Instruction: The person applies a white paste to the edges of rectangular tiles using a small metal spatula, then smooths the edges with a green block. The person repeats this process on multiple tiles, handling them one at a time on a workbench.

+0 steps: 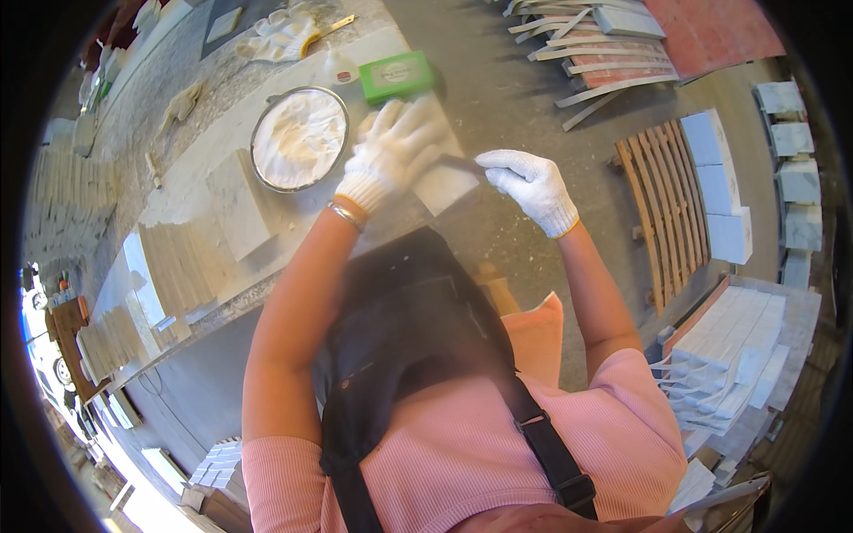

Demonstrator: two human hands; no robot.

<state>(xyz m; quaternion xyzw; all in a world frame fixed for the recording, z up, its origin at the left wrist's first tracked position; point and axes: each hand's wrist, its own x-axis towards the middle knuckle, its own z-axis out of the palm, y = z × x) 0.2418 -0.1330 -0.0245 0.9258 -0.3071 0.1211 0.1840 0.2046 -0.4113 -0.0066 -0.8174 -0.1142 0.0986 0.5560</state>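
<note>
My left hand [395, 151], in a white knit glove, is over the table edge, smeared by motion, its fingers looking spread apart. To its right my right hand [533, 188], gloved the same way, is closed around the end of a thin dark strip-like tool [460, 163]. That tool's other end reaches toward my left hand; its exact kind is not clear. Beneath the hands lies a pale stone tile [447, 188], partly covered by my left hand. A round metal-rimmed bowl [300, 139] holding white powder or paste sits left of my left hand.
Behind the hands stand a green box [395, 76] and a white bottle [340, 67]. Farther back lie white gloves [280, 37] beside a yellow-handled tool [333, 29]. Stacked tiles [178, 266] line the table's left. A wooden pallet [662, 213] and boxed tiles [729, 346] are right.
</note>
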